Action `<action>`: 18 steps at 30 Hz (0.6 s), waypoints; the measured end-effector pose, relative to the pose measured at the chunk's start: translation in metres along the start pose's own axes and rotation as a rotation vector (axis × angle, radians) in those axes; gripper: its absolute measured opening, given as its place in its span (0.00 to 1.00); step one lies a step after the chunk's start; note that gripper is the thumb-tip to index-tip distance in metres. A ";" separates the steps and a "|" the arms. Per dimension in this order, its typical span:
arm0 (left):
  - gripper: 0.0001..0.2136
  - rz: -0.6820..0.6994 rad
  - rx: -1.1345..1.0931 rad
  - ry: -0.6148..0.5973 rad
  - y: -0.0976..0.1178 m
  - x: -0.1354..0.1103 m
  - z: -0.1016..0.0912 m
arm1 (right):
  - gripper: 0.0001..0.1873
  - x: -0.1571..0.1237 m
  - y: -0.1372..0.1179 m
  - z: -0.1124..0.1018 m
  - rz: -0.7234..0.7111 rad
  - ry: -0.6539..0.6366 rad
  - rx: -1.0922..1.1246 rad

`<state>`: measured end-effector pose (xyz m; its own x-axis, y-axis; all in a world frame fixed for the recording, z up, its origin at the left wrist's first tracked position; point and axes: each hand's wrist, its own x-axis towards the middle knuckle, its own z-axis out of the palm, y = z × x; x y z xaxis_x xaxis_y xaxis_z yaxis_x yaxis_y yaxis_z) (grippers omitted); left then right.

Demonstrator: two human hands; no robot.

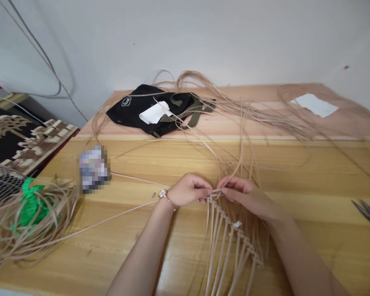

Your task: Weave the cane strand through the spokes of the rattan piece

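So here's where I'm at: my left grip (188,190) and right grip (246,195) are both pinched closed on the top edge of the cane weave (231,242), thumbs and fingers clamped on the strips right where they cross, with the two grips almost touching. The weave lies flat on the wooden surface (299,250), right in front of me and under my hands. It's a row of pale knotted strips with long ends trailing toward me, plus a tiny white scrap (237,224) sitting on it. A mess of long loose strips (234,113) rises from my grips and sprawls across the far side, draping over a black bag (151,109) with an olive strap and a white tissue (155,112) on it. Off to the right there's a sheet of white paper (314,105), and a pair of scissors (366,216) sits near the edge. On the left are a blurred-out object (93,168), and a coiled bundle of strips (46,230) around something bright green (32,205). My wristwatch (163,194) is on my left wrist, and one strip runs just beneath it.
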<state>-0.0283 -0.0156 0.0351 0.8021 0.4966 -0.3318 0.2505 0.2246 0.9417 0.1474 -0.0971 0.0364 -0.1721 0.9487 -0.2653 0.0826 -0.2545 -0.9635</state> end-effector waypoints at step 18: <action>0.05 0.012 -0.018 0.021 -0.001 0.001 0.001 | 0.11 0.015 -0.002 0.019 -0.055 0.288 -0.200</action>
<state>-0.0272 -0.0161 0.0338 0.7931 0.5172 -0.3217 0.2307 0.2337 0.9446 0.1256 -0.0864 0.0337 0.0995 0.9812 -0.1650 0.2760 -0.1866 -0.9429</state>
